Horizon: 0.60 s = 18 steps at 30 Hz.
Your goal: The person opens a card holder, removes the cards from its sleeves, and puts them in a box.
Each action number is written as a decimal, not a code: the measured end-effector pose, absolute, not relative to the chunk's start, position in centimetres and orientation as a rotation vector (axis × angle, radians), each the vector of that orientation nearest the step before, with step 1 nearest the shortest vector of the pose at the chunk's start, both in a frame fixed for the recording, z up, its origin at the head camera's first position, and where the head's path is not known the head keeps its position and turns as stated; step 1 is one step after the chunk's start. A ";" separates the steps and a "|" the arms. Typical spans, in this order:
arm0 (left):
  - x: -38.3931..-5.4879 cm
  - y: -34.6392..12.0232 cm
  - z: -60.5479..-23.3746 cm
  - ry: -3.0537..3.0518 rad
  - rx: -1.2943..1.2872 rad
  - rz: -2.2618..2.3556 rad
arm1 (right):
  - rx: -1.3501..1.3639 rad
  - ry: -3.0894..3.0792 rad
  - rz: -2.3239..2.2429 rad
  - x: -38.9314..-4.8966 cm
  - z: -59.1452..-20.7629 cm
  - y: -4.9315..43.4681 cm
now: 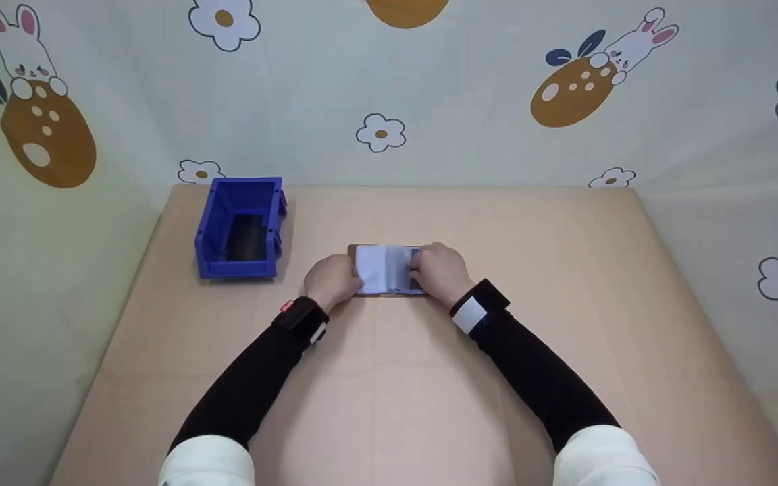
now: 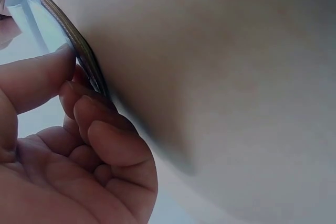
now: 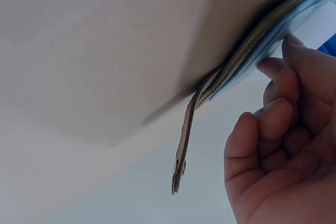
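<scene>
A brown card holder [image 1: 370, 268] with clear plastic sleeves lies spread open on the table between both hands. The left hand [image 1: 332, 279] pinches its left edge, thumb on the pale inner sleeve and curled fingers at the brown cover, as the left wrist view shows. On the other side, the right hand [image 1: 442, 271] pinches the clear sleeves [image 3: 286, 27] between thumb and forefinger, the remaining fingers curled in. A strap with a snap [image 3: 184, 150] sticks out from the cover in the right wrist view. The right hand hides part of the holder's right side in the head view.
A blue plastic bin [image 1: 237, 268] with a dark bottom stands at the back left of the table [image 1: 531, 223]. Behind the table's far edge hangs a patterned cloth [image 1: 315, 88], and similar cloth borders both sides.
</scene>
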State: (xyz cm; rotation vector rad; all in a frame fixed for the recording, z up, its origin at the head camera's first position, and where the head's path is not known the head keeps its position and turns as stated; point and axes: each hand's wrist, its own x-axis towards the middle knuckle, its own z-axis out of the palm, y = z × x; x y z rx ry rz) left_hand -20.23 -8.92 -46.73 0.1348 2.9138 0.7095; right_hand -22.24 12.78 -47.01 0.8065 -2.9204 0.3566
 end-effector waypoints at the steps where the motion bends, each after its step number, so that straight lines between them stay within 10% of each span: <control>1: -20.2 -8.9 -46.7 2.913 0.132 0.708 | 0.815 -2.915 0.361 -22.2 -47.0 12.7; 18: -20.2 -8.8 -46.9 2.937 0.133 0.648 | 0.879 -2.892 0.363 -22.2 -47.2 12.3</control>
